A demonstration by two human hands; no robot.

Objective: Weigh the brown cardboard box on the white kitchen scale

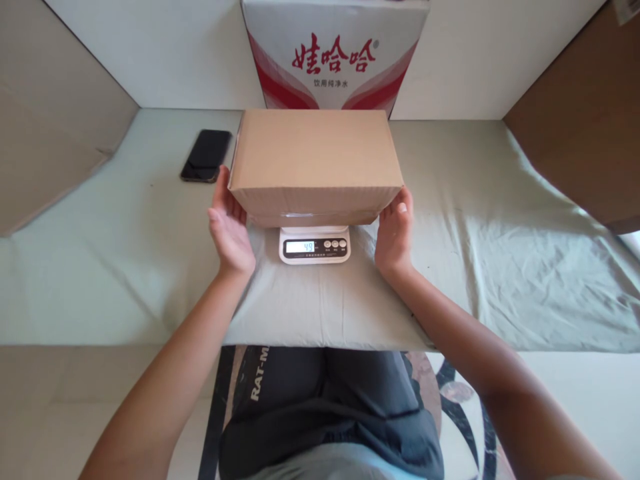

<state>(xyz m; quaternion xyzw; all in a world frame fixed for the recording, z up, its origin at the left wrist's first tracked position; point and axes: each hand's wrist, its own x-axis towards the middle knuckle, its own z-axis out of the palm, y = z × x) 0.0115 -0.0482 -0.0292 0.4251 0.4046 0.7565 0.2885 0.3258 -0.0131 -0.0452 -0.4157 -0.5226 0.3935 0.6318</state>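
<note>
Brown cardboard takes centre stage: a closed box (317, 150) sits squarely over a white kitchen scale (315, 259), covering most of it, and the scale's lit display (300, 247) reads 49! Left hand (233, 243) at the box's left side, thumb spread away from the fingers (221, 191); right hand (394, 237) at the lower right corner, its fingertips partly hidden. Are those fingers clamped on the cardboard or just alongside? From up here, nobody can fairly tell. Over on the left, a black phone (207, 155) lies screen up near the box, on the pale green cloth (440, 180) that covers the desk. And right behind, a white carton (335, 63) stands upright, red characters blazing across its front, red bands sweeping down both sides.
</note>
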